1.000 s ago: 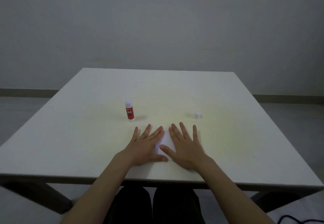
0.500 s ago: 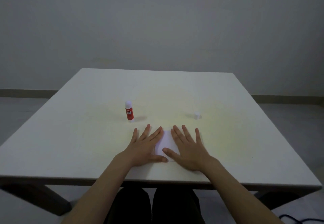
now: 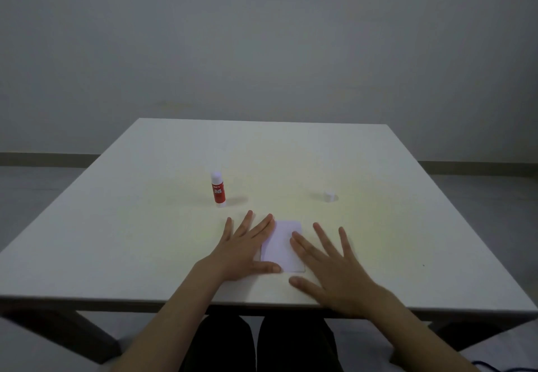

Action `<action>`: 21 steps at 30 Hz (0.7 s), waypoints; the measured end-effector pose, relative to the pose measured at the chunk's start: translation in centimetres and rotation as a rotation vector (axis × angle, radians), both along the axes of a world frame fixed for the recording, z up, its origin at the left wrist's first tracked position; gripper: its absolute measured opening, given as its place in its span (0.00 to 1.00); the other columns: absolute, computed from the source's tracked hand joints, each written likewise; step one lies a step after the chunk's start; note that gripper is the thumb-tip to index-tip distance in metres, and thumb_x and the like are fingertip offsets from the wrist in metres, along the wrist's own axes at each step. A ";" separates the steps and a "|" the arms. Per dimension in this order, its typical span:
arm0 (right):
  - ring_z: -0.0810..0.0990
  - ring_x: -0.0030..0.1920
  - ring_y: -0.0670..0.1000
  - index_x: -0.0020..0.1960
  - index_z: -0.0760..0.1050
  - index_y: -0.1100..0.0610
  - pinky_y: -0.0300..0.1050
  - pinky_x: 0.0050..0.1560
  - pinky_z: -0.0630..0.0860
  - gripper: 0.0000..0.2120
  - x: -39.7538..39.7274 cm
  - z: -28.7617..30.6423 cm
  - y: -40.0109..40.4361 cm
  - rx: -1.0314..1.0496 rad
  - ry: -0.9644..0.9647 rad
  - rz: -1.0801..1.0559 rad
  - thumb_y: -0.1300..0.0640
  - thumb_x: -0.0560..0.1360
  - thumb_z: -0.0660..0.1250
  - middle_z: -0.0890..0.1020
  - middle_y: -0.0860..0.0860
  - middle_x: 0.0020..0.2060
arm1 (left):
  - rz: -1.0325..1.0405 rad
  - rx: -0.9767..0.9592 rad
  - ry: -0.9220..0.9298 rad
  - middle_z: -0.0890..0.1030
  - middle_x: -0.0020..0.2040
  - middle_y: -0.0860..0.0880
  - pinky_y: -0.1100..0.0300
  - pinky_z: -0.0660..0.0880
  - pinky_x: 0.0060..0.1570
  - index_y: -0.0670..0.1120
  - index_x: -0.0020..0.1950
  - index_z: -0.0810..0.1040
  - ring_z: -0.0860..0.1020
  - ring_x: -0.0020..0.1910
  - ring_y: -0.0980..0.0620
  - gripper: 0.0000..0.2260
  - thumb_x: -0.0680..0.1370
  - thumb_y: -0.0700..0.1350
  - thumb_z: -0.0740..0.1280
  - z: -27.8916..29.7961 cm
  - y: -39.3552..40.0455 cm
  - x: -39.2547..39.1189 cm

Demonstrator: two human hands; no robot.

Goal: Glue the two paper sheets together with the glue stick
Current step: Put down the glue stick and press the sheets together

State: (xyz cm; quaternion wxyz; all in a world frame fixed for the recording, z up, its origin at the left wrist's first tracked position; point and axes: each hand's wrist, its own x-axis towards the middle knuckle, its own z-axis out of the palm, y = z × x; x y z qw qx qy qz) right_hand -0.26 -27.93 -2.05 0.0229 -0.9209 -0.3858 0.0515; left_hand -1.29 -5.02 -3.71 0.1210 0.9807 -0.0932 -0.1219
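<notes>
The white paper (image 3: 283, 245) lies flat on the counter (image 3: 116, 226) near its near edge, roughly at the middle from left to right; whether it is one sheet or two stacked cannot be told, though a thin strip of white shows at its left side under the left hand; the left hand (image 3: 243, 251) rests palm down on the paper's left edge, its fingers (image 3: 260, 229) spread and flat, gripping nothing, the thumb lying along the paper's near left corner; the right hand (image 3: 334, 272) is also palm down with fingers spread, holding nothing, its index fingertip reaching over the paper's right edge while the rest of the hand lies to the right of the sheet and nearer the counter's edge; the glue stick (image 3: 218, 189), red with a white top end, stands upright farther back and to the left of the paper, apart from both hands; a small white cap (image 3: 329, 195) sits alone on the counter to the far right of the paper, well apart from the glue stick.
</notes>
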 end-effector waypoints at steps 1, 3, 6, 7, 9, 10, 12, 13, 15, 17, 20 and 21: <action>0.29 0.74 0.53 0.75 0.35 0.46 0.64 0.71 0.27 0.38 0.7 0.1 0.2 -0.013 0.005 -0.035 0.29 0.71 0.36 0.38 0.41 0.76 | 0.001 0.002 0.001 0.36 0.77 0.57 0.40 0.32 0.70 0.53 0.76 0.36 0.32 0.75 0.49 0.45 0.70 0.71 0.55 0.0 0.0 0.0; 0.29 0.74 0.52 0.76 0.37 0.48 0.64 0.71 0.28 0.40 1.0 0.1 0.9 0.018 0.016 -0.075 0.28 0.70 0.36 0.39 0.41 0.76 | -0.002 0.009 -0.002 0.36 0.77 0.57 0.40 0.32 0.70 0.53 0.76 0.36 0.31 0.75 0.49 0.44 0.71 0.71 0.55 0.0 0.0 0.0; 0.26 0.73 0.49 0.76 0.41 0.47 0.62 0.69 0.23 0.43 -0.1 -0.5 2.4 0.093 0.037 0.040 0.26 0.68 0.34 0.42 0.39 0.75 | -0.012 0.002 -0.006 0.36 0.77 0.57 0.40 0.32 0.71 0.53 0.76 0.36 0.32 0.75 0.49 0.43 0.71 0.70 0.55 0.1 0.0 -0.1; 0.25 0.72 0.48 0.76 0.42 0.46 0.61 0.68 0.21 0.41 -0.3 -0.7 2.6 0.097 0.062 0.098 0.26 0.68 0.34 0.42 0.37 0.74 | -0.015 -0.002 -0.010 0.37 0.77 0.57 0.40 0.33 0.71 0.53 0.76 0.36 0.32 0.75 0.49 0.43 0.72 0.69 0.56 0.1 0.0 -0.1; 0.25 0.72 0.47 0.75 0.41 0.41 0.59 0.66 0.19 0.37 0.4 -0.9 2.4 0.084 0.097 0.147 0.27 0.70 0.34 0.42 0.33 0.73 | -0.018 -0.014 -0.007 0.37 0.78 0.57 0.40 0.33 0.71 0.53 0.76 0.37 0.32 0.75 0.49 0.43 0.72 0.69 0.56 0.2 0.1 -0.1; 0.26 0.72 0.49 0.74 0.40 0.39 0.60 0.66 0.20 0.34 1.3 -0.8 2.0 0.071 0.095 0.131 0.29 0.71 0.34 0.42 0.33 0.73 | -0.014 -0.024 0.002 0.37 0.78 0.57 0.40 0.33 0.71 0.53 0.76 0.37 0.32 0.75 0.49 0.43 0.71 0.69 0.57 0.3 0.1 -0.1; 0.29 0.74 0.51 0.74 0.38 0.39 0.61 0.68 0.23 0.30 3.3 -0.3 1.3 0.041 0.085 0.037 0.33 0.75 0.38 0.43 0.34 0.74 | -0.004 -0.031 0.016 0.37 0.78 0.57 0.40 0.32 0.71 0.53 0.76 0.37 0.31 0.75 0.49 0.44 0.71 0.70 0.57 0.4 0.0 -0.1; 0.30 0.75 0.52 0.74 0.38 0.40 0.62 0.69 0.24 0.29 4.2 0.0 1.0 0.029 0.084 -0.024 0.35 0.76 0.39 0.43 0.35 0.75 | -0.002 -0.027 0.021 0.37 0.78 0.57 0.40 0.32 0.71 0.53 0.76 0.37 0.31 0.75 0.49 0.45 0.70 0.70 0.57 0.4 -0.1 -0.1; 0.30 0.75 0.52 0.75 0.38 0.42 0.62 0.69 0.24 0.30 4.7 0.3 1.2 0.016 0.066 -0.076 0.34 0.76 0.39 0.43 0.37 0.75 | 0.003 -0.015 0.016 0.37 0.78 0.56 0.40 0.32 0.70 0.53 0.76 0.37 0.32 0.75 0.49 0.45 0.71 0.70 0.57 0.5 -0.2 -0.1; 0.29 0.74 0.52 0.75 0.38 0.44 0.61 0.68 0.22 0.35 3.2 -0.2 2.0 0.033 0.016 0.014 0.31 0.73 0.38 0.41 0.37 0.74 | 0.006 -0.023 0.002 0.38 0.78 0.57 0.40 0.32 0.70 0.53 0.76 0.38 0.32 0.75 0.49 0.44 0.71 0.70 0.58 0.4 -0.2 -0.2; 0.27 0.73 0.49 0.73 0.35 0.40 0.57 0.65 0.18 0.35 0.6 -1.6 2.6 0.067 0.022 0.206 0.28 0.71 0.37 0.38 0.34 0.72 | -0.007 -0.031 -0.015 0.38 0.78 0.58 0.40 0.33 0.70 0.53 0.76 0.38 0.33 0.76 0.49 0.43 0.71 0.69 0.58 0.3 0.0 -0.2; 0.26 0.73 0.49 0.72 0.33 0.38 0.57 0.65 0.18 0.33 0.7 -1.7 2.4 0.063 0.025 0.220 0.28 0.72 0.36 0.39 0.33 0.73 | -0.009 -0.031 -0.017 0.38 0.78 0.58 0.40 0.33 0.71 0.53 0.76 0.38 0.33 0.76 0.49 0.43 0.71 0.68 0.58 0.3 0.0 -0.2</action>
